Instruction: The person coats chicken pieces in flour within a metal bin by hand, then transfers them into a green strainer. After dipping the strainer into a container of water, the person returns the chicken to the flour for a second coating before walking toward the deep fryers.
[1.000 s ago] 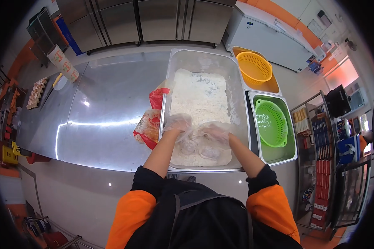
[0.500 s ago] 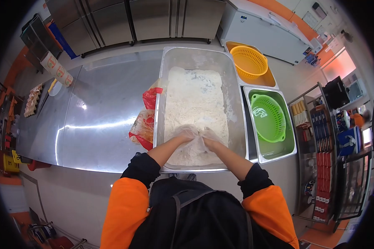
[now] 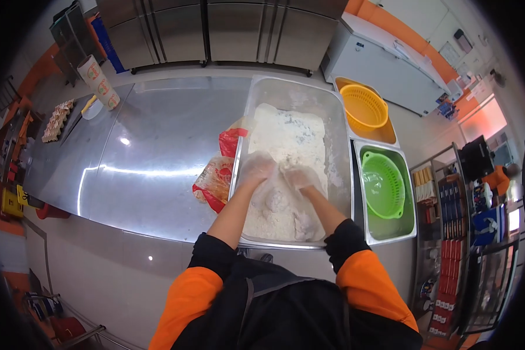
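My left hand (image 3: 258, 167), in a clear plastic glove, is over the left part of the white flour (image 3: 297, 125) in a deep metal tray (image 3: 349, 175), its fingers apart. My right hand (image 3: 300, 176), gloved the same way, is to its right with fingers extended into the flour's surface. A gap separates the two hands. Closer to me, a flour-coated lump (image 3: 276, 201) lies in the tray, and another coated piece (image 3: 304, 226) is near the front wall. Flour hides what these pieces are.
Left of the tray, a red and clear plastic bag (image 3: 217, 182) lies on the steel table (image 3: 151, 192). On the right, a yellow basket (image 3: 364, 108) and a green basket (image 3: 384, 184) sit in metal pans. A paper roll (image 3: 99, 83) and egg trays (image 3: 58, 121) stand far left.
My hands have moved apart from close together near the tray's front and reached farther forward. Coated lumps now show between my forearms. The view has shifted, so the tray appears farther right.
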Demonstrator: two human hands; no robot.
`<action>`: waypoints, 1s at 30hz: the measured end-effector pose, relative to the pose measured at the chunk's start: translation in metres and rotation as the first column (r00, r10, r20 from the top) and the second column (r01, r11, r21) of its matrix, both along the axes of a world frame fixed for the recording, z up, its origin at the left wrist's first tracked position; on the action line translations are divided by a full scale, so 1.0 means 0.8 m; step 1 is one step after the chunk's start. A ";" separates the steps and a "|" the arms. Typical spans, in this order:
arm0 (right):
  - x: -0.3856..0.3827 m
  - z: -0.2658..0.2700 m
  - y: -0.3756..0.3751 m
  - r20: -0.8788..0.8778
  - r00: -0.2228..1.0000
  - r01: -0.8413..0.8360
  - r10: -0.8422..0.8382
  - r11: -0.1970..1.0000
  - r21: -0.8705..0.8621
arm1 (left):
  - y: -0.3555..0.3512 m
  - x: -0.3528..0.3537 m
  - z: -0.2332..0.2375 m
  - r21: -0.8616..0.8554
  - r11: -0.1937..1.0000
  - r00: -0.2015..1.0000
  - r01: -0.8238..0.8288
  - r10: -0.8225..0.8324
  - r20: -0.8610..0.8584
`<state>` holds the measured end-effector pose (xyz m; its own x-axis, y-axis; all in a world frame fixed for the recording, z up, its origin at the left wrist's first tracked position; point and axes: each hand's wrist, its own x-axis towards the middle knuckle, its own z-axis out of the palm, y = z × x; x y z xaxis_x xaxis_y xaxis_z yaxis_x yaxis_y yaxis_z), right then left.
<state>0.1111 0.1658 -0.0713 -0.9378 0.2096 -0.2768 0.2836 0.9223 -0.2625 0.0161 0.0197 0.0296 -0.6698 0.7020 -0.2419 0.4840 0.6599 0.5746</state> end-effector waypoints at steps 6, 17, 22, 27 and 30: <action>0.017 -0.008 -0.029 -0.354 0.919 -0.352 0.175 0.770 -0.533 | -0.005 0.003 0.006 0.059 0.997 0.986 0.042 -0.032 -0.161; 0.137 0.046 -0.014 0.215 0.961 -0.170 0.175 0.985 -0.040 | -0.012 0.070 -0.018 -0.260 0.956 0.615 0.135 0.125 0.778; 0.118 -0.017 -0.063 0.220 0.880 0.438 -0.421 0.539 -0.719 | 0.009 0.102 -0.123 0.028 0.971 0.764 0.235 -0.203 0.612; 0.102 0.024 -0.043 0.350 0.750 0.587 -0.561 0.322 -0.742 | 0.028 0.096 -0.184 0.307 0.933 0.838 0.186 -0.314 0.446; 0.116 0.043 -0.017 0.287 0.839 0.492 -0.461 0.421 -0.762 | 0.022 0.080 -0.066 -0.093 0.952 0.953 0.291 -0.280 0.117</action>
<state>0.2038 0.1526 -0.0369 -0.7479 0.3048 -0.5897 0.6315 0.0528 -0.7736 0.0799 0.0371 -0.0235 -0.4135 0.8263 -0.3825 0.6044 0.5633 0.5634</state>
